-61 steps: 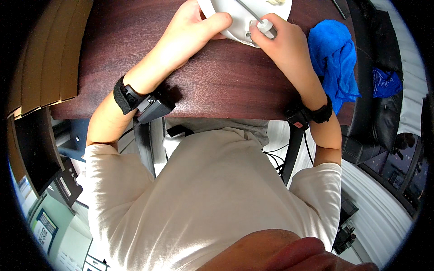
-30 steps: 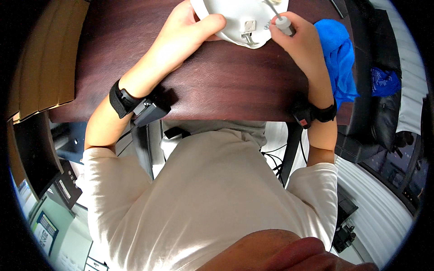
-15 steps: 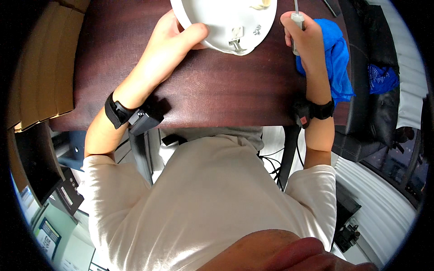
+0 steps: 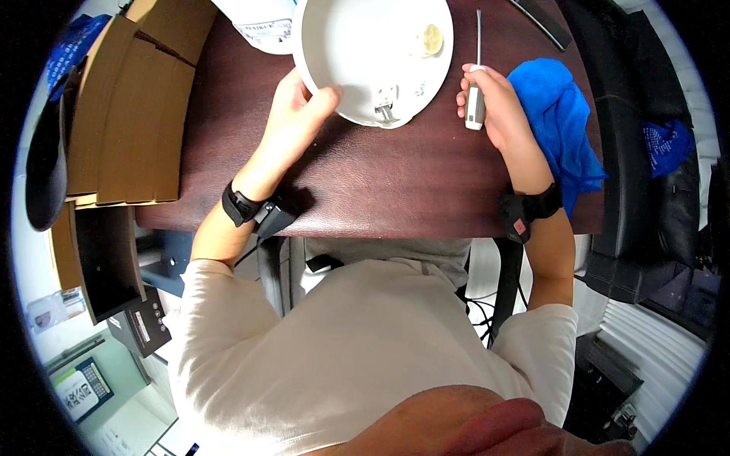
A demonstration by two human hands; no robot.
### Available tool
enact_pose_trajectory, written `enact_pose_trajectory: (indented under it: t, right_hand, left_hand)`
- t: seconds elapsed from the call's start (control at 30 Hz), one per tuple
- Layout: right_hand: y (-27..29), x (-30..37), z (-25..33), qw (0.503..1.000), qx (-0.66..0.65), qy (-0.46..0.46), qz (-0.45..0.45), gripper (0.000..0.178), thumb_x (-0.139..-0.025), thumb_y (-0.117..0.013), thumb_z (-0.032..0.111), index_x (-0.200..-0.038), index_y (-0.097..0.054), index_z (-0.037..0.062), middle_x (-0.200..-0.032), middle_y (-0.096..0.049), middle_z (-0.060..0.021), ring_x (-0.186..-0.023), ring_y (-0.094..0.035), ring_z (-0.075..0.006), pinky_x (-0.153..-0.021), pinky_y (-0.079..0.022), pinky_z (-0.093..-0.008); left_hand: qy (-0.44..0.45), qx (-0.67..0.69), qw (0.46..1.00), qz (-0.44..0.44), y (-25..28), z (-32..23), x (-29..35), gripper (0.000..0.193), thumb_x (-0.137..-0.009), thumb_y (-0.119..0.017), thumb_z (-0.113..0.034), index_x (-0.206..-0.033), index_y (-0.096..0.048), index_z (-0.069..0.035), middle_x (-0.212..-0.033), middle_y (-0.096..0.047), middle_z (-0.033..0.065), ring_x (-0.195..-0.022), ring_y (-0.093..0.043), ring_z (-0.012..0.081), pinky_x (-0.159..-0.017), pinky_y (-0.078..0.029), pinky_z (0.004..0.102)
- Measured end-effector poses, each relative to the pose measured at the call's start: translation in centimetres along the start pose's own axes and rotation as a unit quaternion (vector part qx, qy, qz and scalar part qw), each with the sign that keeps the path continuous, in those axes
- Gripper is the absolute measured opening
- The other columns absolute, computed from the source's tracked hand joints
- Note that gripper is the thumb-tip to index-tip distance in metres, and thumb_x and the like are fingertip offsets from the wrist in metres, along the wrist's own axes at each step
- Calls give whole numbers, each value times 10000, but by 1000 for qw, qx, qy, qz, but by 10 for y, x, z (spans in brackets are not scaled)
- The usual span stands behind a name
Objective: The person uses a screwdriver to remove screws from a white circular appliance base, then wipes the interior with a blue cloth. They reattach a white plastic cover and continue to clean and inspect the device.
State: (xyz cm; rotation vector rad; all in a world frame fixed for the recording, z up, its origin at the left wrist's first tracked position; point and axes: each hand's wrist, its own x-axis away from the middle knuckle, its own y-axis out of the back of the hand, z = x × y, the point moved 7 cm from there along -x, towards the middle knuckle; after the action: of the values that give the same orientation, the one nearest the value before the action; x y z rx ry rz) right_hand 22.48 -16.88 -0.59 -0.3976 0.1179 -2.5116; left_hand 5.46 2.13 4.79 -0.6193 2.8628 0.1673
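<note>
My left hand (image 4: 303,112) grips the near left rim of a round white shallow housing (image 4: 353,53), thumb over the edge and fingers hidden underneath. Inside it sit a small white fitting with a metal clip (image 4: 386,105), a yellowish round part (image 4: 431,39) and some tiny pieces too small to make out. In my right hand (image 4: 494,106) is a screwdriver (image 4: 475,106) with a grey and white handle. Its metal shaft points away from me, to the right of the housing and apart from it. A blue cloth (image 4: 555,114) lies crumpled just right of this hand.
A white package (image 4: 262,30) stands behind the housing at the left. Cardboard boxes (image 4: 141,121) line the dark brown table's (image 4: 365,190) left side. At the far right lies a dark, long object (image 4: 544,23). Black seating (image 4: 620,152) borders the right edge.
The view has shifted, bringing more of the housing, the screwdriver shaft and the white package into sight. My hands keep their holds; the screwdriver's handle shows more fully.
</note>
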Motion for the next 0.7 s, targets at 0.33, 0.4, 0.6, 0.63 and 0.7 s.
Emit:
enact_pose_trajectory:
  t: [0.33, 0.4, 0.6, 0.63, 0.7]
  right_hand:
    - [17, -6, 23, 845, 459, 248, -121, 376, -791, -607, 152, -1091, -497, -47, -823, -619, -219, -712, -634, -294, -617, -516, -379]
    - [17, -3, 24, 788, 515, 308, -139, 381, -781, -621, 157, -1080, -505, -49, -867, -614, -243, -760, -623, -349, -661, -510, -403]
    - [16, 0, 25, 744, 577, 293, -166, 380, -768, -640, 170, -1065, -525, -36, -938, -589, -212, -839, -599, -389, -721, -495, -430]
    - [13, 4, 27, 744, 591, 269, -159, 381, -767, -640, 170, -1068, -525, -34, -950, -577, -207, -859, -588, -389, -746, -486, -431]
    - [6, 12, 34, 713, 609, 299, -177, 382, -770, -639, 170, -1074, -526, -31, -974, -549, -199, -902, -557, -383, -796, -462, -429]
  left_hand:
    - [-64, -131, 989, -30, 8, -20, -13, 245, -808, -560, -128, -982, -546, 44, -867, -592, 29, -786, -528, 91, -717, -450, 249]
    - [-79, -158, 984, -23, 5, -25, -15, 244, -809, -566, -133, -976, -551, 44, -839, -592, 23, -765, -529, 86, -699, -451, 241]
    - [-57, -192, 979, -26, -5, -29, -25, 247, -821, -588, -172, -945, -571, 41, -758, -583, -1, -687, -508, 56, -634, -438, 222]
    - [-49, -196, 979, -23, -6, -27, -26, 249, -821, -590, -174, -950, -573, 38, -757, -588, 2, -689, -514, 58, -635, -440, 222]
    - [-32, -202, 979, -17, -8, -22, -28, 255, -821, -594, -179, -960, -578, 34, -755, -598, 6, -693, -525, 61, -637, -445, 222]
